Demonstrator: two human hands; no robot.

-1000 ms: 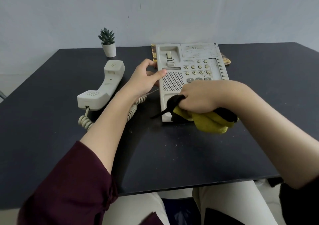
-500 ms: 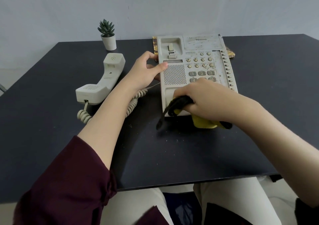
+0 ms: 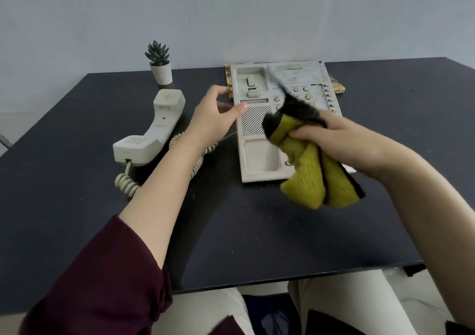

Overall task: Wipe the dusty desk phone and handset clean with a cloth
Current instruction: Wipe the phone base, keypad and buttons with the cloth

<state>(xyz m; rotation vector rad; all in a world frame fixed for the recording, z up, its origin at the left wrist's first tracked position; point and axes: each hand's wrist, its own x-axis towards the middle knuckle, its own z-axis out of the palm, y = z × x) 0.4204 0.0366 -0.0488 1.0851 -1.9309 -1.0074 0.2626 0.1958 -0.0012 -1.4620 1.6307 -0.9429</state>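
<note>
Head view: right hand [image 3: 331,139] clenches fluffy yellow cloth [image 3: 313,180] over boxy plastic phone [image 3: 257,154]; left hand's [image 3: 213,118] grip released.

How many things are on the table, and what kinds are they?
Phone base: 1
Handset: 1
Curly cord: 1
Little potted plant: 1
Yellow patterned thing under the phone: 1
Total on the table: 5
The yellow and black cloth, held in the right hand, makes 6.

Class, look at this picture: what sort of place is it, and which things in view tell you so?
Probably a desk in an office or home study: a dark table against a plain wall carries a desk phone, its handset lying off the cradle, and a small potted plant.
</note>
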